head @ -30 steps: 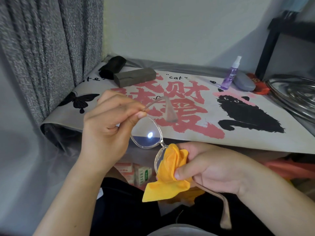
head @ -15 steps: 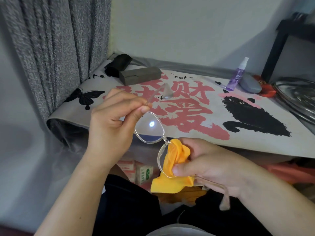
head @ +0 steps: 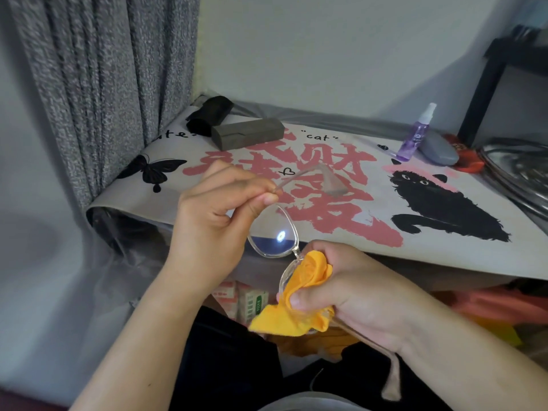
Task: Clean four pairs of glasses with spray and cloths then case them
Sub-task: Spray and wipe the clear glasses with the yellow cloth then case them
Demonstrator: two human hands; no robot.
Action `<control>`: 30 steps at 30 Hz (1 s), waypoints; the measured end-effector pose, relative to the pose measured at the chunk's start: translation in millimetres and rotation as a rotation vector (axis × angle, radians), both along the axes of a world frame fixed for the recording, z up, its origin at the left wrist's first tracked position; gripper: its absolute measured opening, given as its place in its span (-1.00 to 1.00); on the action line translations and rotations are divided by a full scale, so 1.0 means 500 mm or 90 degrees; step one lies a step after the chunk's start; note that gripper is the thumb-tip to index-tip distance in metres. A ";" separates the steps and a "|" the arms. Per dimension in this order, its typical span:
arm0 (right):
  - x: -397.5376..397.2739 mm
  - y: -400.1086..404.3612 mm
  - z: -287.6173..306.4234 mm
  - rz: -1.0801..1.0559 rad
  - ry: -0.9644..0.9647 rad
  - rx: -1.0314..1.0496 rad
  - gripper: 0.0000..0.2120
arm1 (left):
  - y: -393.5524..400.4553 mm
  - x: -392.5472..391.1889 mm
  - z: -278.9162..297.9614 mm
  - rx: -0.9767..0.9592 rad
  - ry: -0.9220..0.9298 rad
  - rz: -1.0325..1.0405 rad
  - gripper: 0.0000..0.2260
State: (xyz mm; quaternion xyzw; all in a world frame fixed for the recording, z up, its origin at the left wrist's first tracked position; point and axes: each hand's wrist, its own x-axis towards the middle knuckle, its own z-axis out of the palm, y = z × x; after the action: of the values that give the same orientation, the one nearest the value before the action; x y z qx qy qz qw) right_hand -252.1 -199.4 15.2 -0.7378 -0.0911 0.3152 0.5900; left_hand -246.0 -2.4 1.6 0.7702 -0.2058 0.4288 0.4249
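A pair of clear-framed glasses (head: 274, 235) hangs in front of the table edge. My left hand (head: 213, 229) pinches the frame at the hinge of its upper temple arm, which sticks out to the right. My right hand (head: 353, 289) grips a yellow cloth (head: 305, 295) wrapped round the lower lens, thumb pressing on the cloth. The other temple arm hangs down past my right wrist. On the table stand a purple spray bottle (head: 416, 134), a grey rounded case (head: 439, 148), a dark box case (head: 247, 133) and a black soft case (head: 210, 114).
The table (head: 444, 250) wears a printed mat with a black cat and red characters. A grey curtain (head: 103, 84) hangs at the left. A red object (head: 468, 157) and metal bowls (head: 522, 173) lie at the right. Small boxes (head: 249, 301) sit under the table.
The view has shifted slightly, and my right hand has bunched the yellow cloth more tightly round the lower lens. My left hand keeps its pinch on the frame.
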 end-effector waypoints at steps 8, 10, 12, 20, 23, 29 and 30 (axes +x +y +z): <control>0.001 0.002 0.027 -0.089 0.012 0.057 -0.81 | -0.003 -0.003 0.002 -0.035 0.001 -0.016 -0.91; 0.004 0.003 0.026 -0.142 0.039 0.119 -0.85 | -0.004 -0.002 0.000 -0.041 0.008 -0.008 -0.90; 0.010 0.003 0.020 -0.206 0.058 0.188 -0.81 | -0.002 -0.001 -0.003 -0.059 0.018 0.000 -0.90; 0.034 -0.033 0.017 -0.392 -0.004 0.400 -0.87 | 0.001 0.000 -0.015 -0.107 -0.111 0.128 -0.93; 0.055 -0.059 0.024 -0.454 -0.077 0.371 -0.87 | 0.007 0.010 -0.032 -0.143 -0.157 0.227 -0.81; 0.080 -0.104 0.033 -0.489 -0.197 0.338 -0.95 | 0.007 0.012 -0.039 -0.158 -0.214 0.239 -0.83; 0.079 -0.105 0.033 -0.487 -0.193 0.342 -0.95 | 0.006 0.014 -0.039 -0.161 -0.223 0.230 -0.85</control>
State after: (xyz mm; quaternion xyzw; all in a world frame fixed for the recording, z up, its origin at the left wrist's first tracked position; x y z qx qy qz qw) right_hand -212.4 -251.7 32.0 -0.5778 0.0237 -0.0699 0.8128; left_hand -239.1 0.7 -17.7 0.6494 -0.0801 0.6463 0.3927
